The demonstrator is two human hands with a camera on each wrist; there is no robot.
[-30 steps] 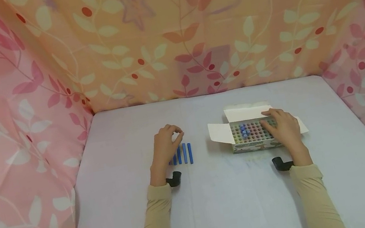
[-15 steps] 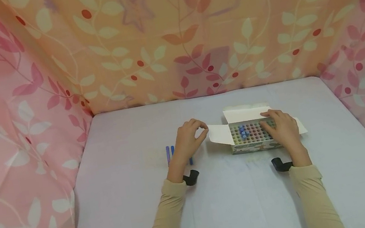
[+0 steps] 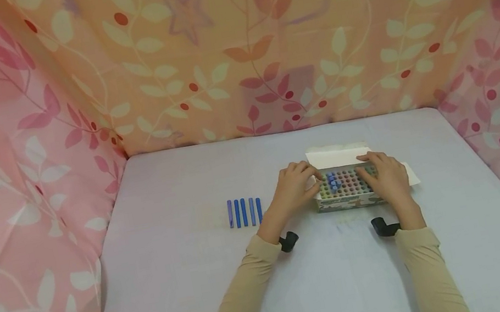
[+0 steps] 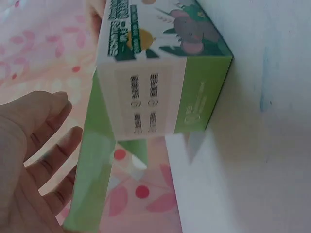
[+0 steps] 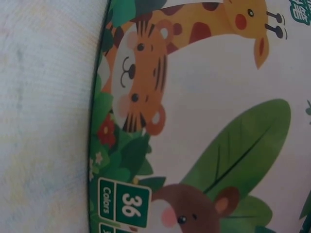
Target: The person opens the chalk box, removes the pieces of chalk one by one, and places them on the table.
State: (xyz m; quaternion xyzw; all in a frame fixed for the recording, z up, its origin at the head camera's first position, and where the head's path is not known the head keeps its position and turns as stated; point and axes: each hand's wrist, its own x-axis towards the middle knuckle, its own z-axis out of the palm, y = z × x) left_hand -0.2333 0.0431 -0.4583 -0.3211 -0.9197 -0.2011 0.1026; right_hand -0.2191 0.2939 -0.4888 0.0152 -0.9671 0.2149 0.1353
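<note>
An open printed carton of slim coloured sticks stands right of centre, with rows of round ends in it. A few blue sticks stick up from the rows. My left hand is over the carton's left end. In the left wrist view its fingers are half bent beside the green side flap, with nothing seen between them. My right hand rests at the carton's right end, thumb over the rows, fingers near the raised lid. In the right wrist view the animal-printed front fills most of the picture.
Several blue and violet crayon-like sticks lie side by side on the white-covered table, left of my left hand. Floral curtains close off the back and sides. A faint blue smear marks the cloth near the carton.
My left hand has moved right, from over the laid-out sticks to the carton's left end, uncovering the sticks. My right hand stays at the carton's right end.
</note>
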